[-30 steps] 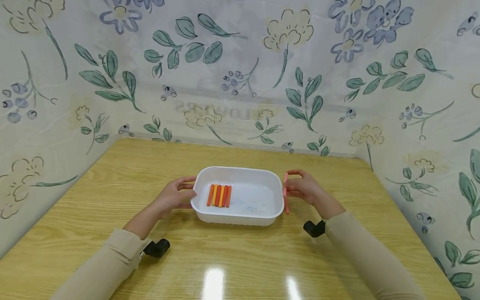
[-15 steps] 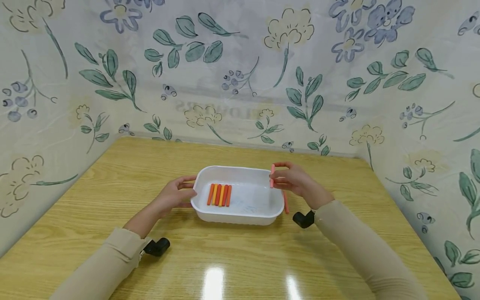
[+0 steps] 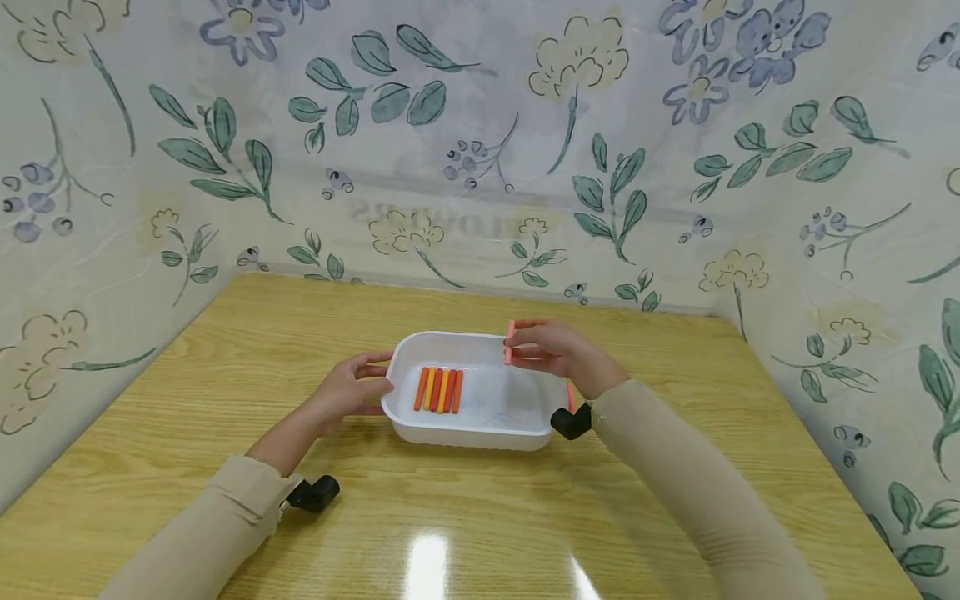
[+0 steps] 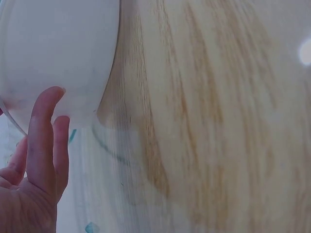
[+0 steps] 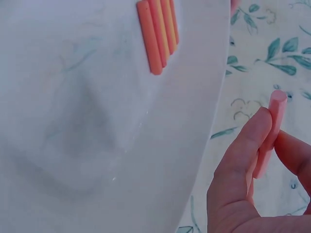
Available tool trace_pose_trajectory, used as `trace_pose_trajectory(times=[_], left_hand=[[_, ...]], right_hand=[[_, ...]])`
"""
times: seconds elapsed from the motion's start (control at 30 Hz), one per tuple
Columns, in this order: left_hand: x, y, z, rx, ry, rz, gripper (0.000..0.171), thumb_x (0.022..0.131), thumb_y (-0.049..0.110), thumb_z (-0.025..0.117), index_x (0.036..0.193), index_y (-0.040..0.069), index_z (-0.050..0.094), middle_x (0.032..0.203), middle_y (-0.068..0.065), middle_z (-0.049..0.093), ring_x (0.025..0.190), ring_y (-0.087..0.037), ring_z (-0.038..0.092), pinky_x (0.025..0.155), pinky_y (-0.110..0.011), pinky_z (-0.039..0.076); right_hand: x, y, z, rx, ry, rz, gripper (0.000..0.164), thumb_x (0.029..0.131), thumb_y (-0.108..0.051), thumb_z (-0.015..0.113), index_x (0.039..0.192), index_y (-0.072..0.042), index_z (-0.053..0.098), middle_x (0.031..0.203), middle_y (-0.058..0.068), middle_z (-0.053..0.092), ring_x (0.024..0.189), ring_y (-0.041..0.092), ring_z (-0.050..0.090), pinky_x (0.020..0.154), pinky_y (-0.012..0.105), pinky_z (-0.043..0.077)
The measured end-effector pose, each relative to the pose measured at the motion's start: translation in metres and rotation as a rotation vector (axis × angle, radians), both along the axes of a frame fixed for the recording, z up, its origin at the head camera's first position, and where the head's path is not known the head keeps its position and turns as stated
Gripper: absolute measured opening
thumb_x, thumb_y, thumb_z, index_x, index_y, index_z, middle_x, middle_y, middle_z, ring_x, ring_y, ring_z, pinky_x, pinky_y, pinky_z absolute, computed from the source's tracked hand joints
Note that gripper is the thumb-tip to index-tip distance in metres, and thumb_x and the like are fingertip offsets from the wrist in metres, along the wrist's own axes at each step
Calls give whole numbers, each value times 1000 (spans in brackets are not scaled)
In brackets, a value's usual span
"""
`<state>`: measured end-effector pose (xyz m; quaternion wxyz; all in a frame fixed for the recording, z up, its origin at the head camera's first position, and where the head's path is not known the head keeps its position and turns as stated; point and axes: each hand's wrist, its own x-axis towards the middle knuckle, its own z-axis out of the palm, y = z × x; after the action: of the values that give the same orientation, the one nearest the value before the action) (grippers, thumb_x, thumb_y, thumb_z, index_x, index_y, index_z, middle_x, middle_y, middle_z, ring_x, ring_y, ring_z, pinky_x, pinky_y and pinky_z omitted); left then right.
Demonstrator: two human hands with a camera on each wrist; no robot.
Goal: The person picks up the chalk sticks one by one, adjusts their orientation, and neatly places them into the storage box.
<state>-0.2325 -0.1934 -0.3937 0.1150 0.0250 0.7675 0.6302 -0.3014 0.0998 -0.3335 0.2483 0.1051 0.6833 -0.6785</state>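
A white tray point(image 3: 468, 437) stands on the table, with several red, orange and yellow crayons point(image 3: 438, 390) lying side by side in its left part. My left hand point(image 3: 348, 387) holds the tray's left end, thumb at the rim and fingers along the outer wall. In the left wrist view the fingers point(image 4: 43, 141) lie against that wall. Between thumb and fingers my right hand point(image 3: 551, 346) pinches a pink crayon point(image 5: 272, 133), held upright above the tray's back right rim. Another pink crayon point(image 3: 572, 397) lies outside the right end, partly hidden by the right wrist's camera.
The tray sits mid-way on a wood-grain table point(image 3: 420, 508). A flowered cloth point(image 3: 480, 275) rises behind the table and along both sides. Faint bluish smudges point(image 3: 495, 415) mark the tray floor. A black camera point(image 3: 313, 495) juts from the left cuff.
My right hand has lifted the pink crayon from beside the tray's right end and carried it left, over the back rim. The left hand and the tray have stayed put.
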Motion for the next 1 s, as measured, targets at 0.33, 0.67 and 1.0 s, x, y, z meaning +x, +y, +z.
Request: trace_pose_trajectory(times=[0.33, 0.67, 1.0], left_hand=[[1, -2, -2, 23, -11, 13, 61, 86, 2, 55, 142, -1, 30, 136, -30, 34, 111, -40, 50, 76, -43, 55], [-1, 0, -4, 10, -13, 17, 62, 86, 3, 55, 142, 0, 30, 135, -29, 35, 112, -41, 49, 76, -44, 55], [0, 0, -1, 5, -11, 21, 62, 87, 3, 55, 143, 0, 29, 136, -29, 35, 113, -40, 49, 77, -44, 55]], right_hand=[[-12, -25, -3, -44, -87, 43, 41, 87, -1, 61, 128, -1, 53, 108, 13, 57, 88, 23, 59, 77, 30, 55], [-16, -40, -13, 18, -112, 290, 38, 90, 1, 56, 127, 10, 48, 96, 13, 57, 82, 23, 59, 80, 34, 54], [-22, -54, -26, 162, -149, 387, 23, 89, 2, 58, 111, 9, 57, 91, 14, 59, 80, 23, 58, 78, 32, 55]])
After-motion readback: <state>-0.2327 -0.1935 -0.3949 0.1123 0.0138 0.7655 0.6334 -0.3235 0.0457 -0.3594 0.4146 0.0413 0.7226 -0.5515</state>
